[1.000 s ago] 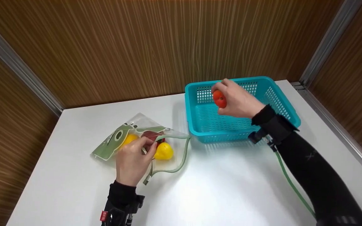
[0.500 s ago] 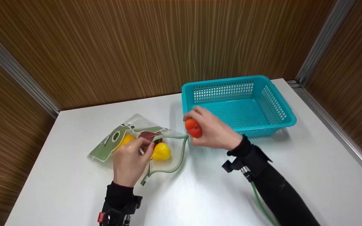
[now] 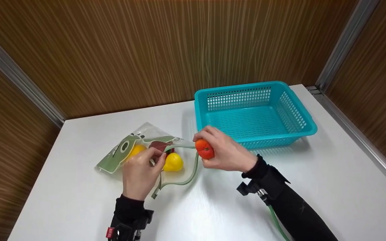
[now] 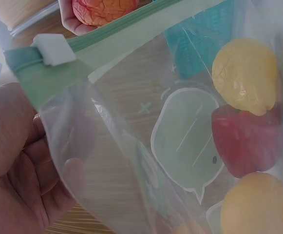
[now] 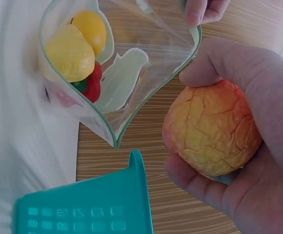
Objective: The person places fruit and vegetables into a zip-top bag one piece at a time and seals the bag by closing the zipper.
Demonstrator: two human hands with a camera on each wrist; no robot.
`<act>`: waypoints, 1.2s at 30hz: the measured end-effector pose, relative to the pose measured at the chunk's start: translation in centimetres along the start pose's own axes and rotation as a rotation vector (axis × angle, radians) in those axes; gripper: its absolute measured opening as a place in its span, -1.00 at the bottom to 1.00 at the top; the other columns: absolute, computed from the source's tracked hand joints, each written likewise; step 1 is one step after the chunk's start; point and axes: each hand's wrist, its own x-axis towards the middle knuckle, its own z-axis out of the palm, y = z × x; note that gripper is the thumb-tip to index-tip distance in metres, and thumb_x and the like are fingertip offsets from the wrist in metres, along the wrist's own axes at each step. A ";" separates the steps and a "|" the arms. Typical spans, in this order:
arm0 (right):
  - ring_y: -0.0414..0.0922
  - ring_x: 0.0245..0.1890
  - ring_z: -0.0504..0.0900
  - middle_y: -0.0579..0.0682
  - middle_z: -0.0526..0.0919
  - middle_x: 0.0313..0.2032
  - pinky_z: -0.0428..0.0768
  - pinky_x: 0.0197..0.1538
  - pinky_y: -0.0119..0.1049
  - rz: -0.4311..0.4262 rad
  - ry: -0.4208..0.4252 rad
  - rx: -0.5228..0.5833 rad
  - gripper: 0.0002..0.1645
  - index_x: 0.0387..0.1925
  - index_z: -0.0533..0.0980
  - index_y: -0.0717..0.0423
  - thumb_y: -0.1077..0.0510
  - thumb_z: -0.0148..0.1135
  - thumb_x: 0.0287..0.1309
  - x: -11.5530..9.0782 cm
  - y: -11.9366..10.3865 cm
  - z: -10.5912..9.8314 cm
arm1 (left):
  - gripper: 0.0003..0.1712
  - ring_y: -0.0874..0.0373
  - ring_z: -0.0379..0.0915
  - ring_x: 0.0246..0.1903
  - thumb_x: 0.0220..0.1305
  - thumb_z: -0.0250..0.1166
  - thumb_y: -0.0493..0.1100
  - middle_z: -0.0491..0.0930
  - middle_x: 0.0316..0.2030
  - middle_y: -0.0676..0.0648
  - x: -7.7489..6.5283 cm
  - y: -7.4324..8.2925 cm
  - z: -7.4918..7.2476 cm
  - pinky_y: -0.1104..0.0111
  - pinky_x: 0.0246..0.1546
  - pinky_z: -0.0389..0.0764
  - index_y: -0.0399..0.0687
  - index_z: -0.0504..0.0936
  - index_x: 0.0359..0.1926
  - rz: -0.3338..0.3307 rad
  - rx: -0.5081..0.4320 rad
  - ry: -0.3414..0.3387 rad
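My left hand point(image 3: 141, 174) pinches the rim of a clear zip bag point(image 3: 111, 161) with a green print, holding its mouth open. Inside lie a yellow lemon point(image 3: 173, 162), a red bell pepper point(image 5: 93, 87) and an orange-yellow round fruit point(image 5: 94, 33). A white slider point(image 4: 56, 49) sits on the green zip strip in the left wrist view. My right hand point(image 3: 228, 152) grips a wrinkled red-orange peach point(image 5: 212, 129) with thumb and curled fingers. In the head view the peach is right at the bag's far-right corner, above the table.
A turquoise plastic basket point(image 3: 256, 136) with perforated walls stands at the back right of the white table point(image 3: 62, 187). Wood-grain panels point(image 3: 166, 50) enclose the back and sides. A green cable point(image 3: 276, 222) trails from the right wrist.
My right hand has carried the peach from over the basket leftward and toward me, to the bag's corner. My left hand keeps its hold on the bag's rim.
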 end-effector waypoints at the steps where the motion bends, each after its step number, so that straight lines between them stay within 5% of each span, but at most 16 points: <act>1: -0.21 -0.10 0.48 -0.12 0.47 -0.07 0.64 -0.16 -0.40 -0.008 -0.002 -0.001 -0.41 -0.01 0.40 -0.12 0.12 0.39 -0.17 -0.1 -0.1 0.1 | -0.91 0.24 0.44 -0.62 0.08 0.40 -0.14 0.62 -0.61 0.07 0.0 0.0 0.0 0.50 -0.59 0.30 0.00 0.66 -0.49 0.001 0.001 0.001; 8: -0.24 -0.12 0.49 -0.13 0.48 -0.09 0.61 -0.14 -0.48 -0.082 -0.073 -0.023 -0.44 0.03 0.40 -0.14 -0.01 0.34 -0.07 -0.4 -1.0 1.0 | -0.91 0.26 0.43 -0.61 0.05 0.42 -0.14 0.63 -0.61 0.05 0.1 0.1 -0.1 0.48 -0.59 0.31 0.01 0.66 -0.48 0.002 0.008 0.009; 21: -0.21 -0.16 0.54 -0.09 0.50 -0.05 0.62 -0.17 -0.44 -0.081 -0.188 -0.032 -0.32 0.13 0.37 -0.09 0.00 0.36 -0.09 -0.6 -2.4 3.5 | -0.91 0.22 0.45 -0.63 0.06 0.41 -0.13 0.62 -0.62 0.05 0.1 0.1 -0.4 0.47 -0.61 0.34 0.00 0.66 -0.48 0.002 -0.005 0.011; 36: -0.14 -0.17 0.61 -0.01 0.56 -0.06 0.65 -0.15 -0.36 0.114 -0.156 -0.087 -0.27 0.21 0.32 -0.07 -0.14 0.33 0.01 0.1 -2.1 7.9 | -0.90 0.25 0.45 -0.62 0.06 0.42 -0.13 0.63 -0.61 0.05 0.1 0.3 -0.2 0.48 -0.60 0.35 0.00 0.66 -0.47 0.028 0.004 0.007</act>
